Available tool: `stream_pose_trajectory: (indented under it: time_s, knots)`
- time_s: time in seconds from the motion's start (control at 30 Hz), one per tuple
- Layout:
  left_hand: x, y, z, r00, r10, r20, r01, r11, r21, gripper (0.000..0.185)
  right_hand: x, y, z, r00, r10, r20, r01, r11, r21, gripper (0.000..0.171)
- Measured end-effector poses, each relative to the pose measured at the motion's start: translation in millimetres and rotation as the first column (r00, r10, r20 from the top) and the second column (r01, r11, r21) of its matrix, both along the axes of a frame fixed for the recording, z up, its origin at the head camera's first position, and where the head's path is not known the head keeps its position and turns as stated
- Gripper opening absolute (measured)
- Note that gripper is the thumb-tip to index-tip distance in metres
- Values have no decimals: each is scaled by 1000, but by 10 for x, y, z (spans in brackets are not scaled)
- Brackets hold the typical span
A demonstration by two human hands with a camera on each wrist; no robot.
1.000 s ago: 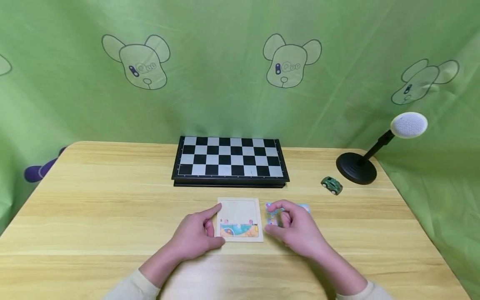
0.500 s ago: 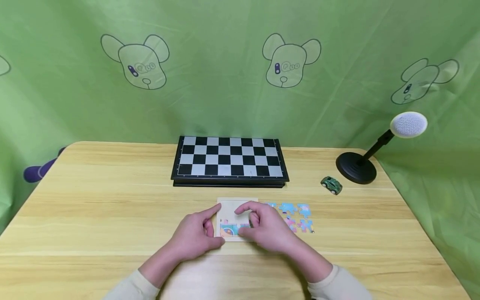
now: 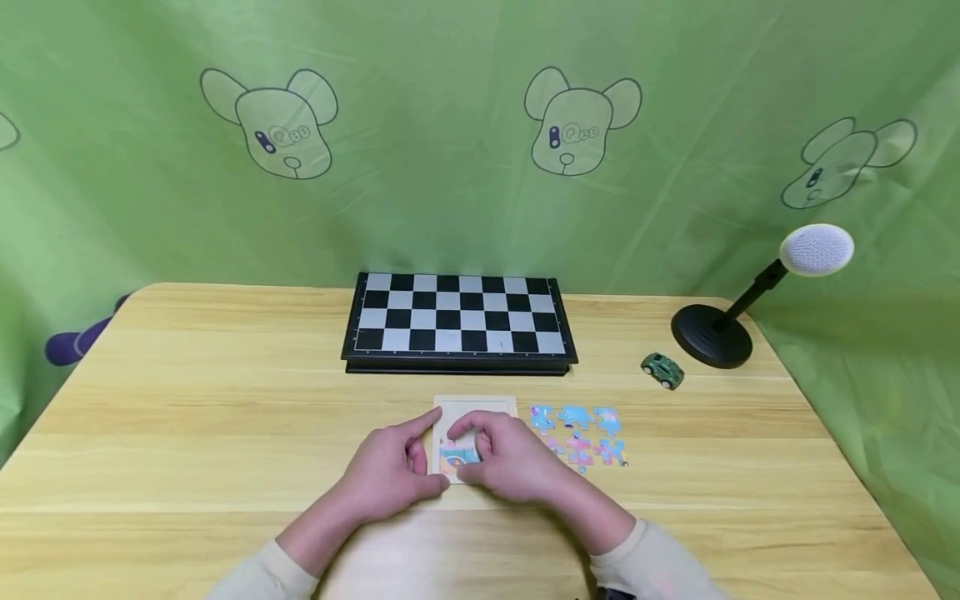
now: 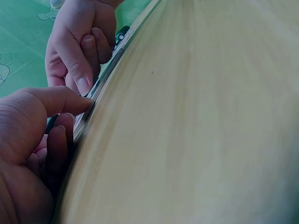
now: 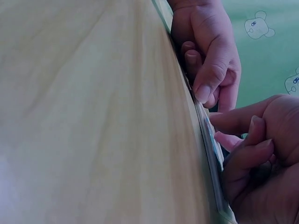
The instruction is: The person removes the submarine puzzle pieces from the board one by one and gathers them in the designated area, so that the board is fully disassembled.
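A small jigsaw puzzle tray (image 3: 512, 408) lies flat near the middle of the table, with joined pieces (image 3: 456, 457) along its near side, partly covered. At the tray's left side, my left hand (image 3: 386, 471) holds it, index finger at the upper left edge and thumb at the lower left corner. My right hand (image 3: 513, 458) reaches over the tray from the right. Its bent index finger and thumb stand apart over the pieces, and no piece shows between them. In the left wrist view the right hand (image 4: 81, 46) is close beside the left thumb.
Several loose jigsaw pieces (image 3: 576, 417) lie in two rows right of the tray. Behind it sits a folded black-and-white chessboard (image 3: 461, 321). A green toy car (image 3: 663, 370) and a round-headed stand (image 3: 712, 335) are at the back right. A green curtain (image 3: 450, 208) hangs behind.
My right hand has moved left from the loose pieces onto the tray and slid further left along its pieces, uncovering the loose ones. My left hand has stayed at the tray's edge.
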State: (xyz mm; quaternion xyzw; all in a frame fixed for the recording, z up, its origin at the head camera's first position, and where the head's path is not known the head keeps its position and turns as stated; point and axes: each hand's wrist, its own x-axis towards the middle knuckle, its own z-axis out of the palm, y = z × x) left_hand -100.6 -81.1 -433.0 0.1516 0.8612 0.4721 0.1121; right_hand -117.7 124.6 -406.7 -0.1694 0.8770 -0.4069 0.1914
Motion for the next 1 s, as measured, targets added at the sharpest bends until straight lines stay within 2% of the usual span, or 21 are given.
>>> stream_pose_trajectory:
  time_s: [0.5,1.0]
  knots:
    - [-13,4,-7,1000,-2,-22,2,1000,-5,83,-29,2,-23,999,-20,40,20,1000,5,33]
    - [-7,5,-5,1000,4,-8,-4,1000,-7,84,-27,1,-68,998,-22,60,25,999,-45,33]
